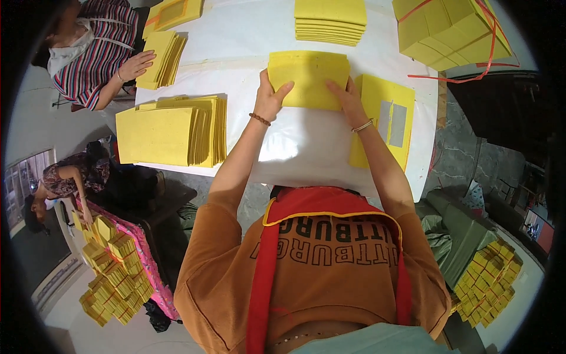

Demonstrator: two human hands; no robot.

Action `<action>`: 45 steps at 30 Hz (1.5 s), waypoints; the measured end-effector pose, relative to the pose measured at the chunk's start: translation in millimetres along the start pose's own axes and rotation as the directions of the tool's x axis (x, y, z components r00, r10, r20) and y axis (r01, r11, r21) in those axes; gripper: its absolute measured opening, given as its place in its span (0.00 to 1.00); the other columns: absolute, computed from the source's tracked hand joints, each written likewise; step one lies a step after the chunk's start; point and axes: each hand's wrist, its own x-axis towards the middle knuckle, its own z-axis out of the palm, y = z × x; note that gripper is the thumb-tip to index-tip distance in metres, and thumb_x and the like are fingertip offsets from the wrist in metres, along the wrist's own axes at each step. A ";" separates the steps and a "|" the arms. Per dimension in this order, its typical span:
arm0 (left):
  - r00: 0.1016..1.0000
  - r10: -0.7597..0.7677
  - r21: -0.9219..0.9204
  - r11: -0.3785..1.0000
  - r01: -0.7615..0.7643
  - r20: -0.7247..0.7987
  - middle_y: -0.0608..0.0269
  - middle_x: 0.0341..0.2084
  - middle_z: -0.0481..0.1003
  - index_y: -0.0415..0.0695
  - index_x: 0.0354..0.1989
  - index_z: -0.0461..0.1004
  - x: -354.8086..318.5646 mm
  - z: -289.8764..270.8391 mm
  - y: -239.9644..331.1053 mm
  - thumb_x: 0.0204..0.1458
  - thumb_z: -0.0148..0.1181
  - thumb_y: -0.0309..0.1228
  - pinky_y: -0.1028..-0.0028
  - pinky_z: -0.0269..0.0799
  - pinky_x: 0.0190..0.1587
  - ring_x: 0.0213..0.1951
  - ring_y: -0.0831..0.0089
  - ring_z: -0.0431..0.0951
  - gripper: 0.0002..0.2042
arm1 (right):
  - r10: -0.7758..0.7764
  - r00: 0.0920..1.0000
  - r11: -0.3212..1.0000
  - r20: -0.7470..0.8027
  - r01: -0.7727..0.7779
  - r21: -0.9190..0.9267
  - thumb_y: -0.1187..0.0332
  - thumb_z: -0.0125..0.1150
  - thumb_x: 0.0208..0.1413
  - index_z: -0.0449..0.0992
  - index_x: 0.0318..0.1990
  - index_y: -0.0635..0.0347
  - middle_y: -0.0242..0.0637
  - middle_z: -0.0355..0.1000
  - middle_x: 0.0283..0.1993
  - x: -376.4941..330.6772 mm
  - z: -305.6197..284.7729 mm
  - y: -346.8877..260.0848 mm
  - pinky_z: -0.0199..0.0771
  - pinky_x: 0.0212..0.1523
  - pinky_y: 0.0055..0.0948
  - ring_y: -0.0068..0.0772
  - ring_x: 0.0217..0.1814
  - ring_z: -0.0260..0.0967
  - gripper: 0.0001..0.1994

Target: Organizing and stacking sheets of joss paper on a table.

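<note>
A small stack of yellow paper sheets [308, 78] lies on the white table [295, 147] in front of me. My left hand [271, 97] grips its left edge, thumb on top. My right hand [348, 100] presses on its right lower corner, fingers spread over the paper. Under my right wrist lies a larger yellow sheet with two silver foil rectangles [386, 118]. Both wrists wear thin bracelets.
A fanned pile of yellow sheets [177, 130] sits at my left. More yellow stacks [330, 20] lie at the far side, and a bundle tied with red string [448, 32] is far right. A person in a striped top [94, 47] handles sheets far left. Bundles are piled on the floor [112, 271].
</note>
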 end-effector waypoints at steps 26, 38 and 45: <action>0.940 -0.318 0.649 0.690 0.321 -0.126 0.34 0.45 0.67 0.43 0.61 0.37 68.7 34.8 30.2 0.50 0.49 0.44 0.58 0.66 0.46 0.45 0.44 0.70 0.36 | -0.277 0.942 0.680 -0.189 0.054 -0.731 0.67 0.49 0.52 0.68 0.53 0.49 0.55 0.53 0.57 55.2 -21.5 26.6 0.60 0.54 0.39 0.51 0.56 0.55 0.18; 0.747 0.219 0.775 -0.084 -0.626 0.627 0.61 0.61 0.53 0.63 0.61 0.52 39.6 29.6 14.0 0.52 0.42 0.55 0.52 0.44 0.61 0.62 0.57 0.49 0.28 | -0.253 0.955 0.612 -0.154 0.035 -0.790 0.63 0.43 0.55 0.65 0.55 0.51 0.50 0.55 0.57 60.7 -21.1 33.2 0.61 0.54 0.41 0.49 0.57 0.56 0.19; 0.828 0.158 0.840 -0.012 -0.543 0.538 0.60 0.60 0.53 0.65 0.60 0.53 32.1 39.7 8.6 0.53 0.45 0.49 0.49 0.62 0.50 0.62 0.58 0.50 0.25 | -0.053 0.994 0.842 -0.099 -0.009 -0.540 0.57 0.43 0.55 0.64 0.55 0.59 0.46 0.61 0.56 52.9 -21.1 -8.8 0.65 0.49 0.41 0.51 0.55 0.59 0.23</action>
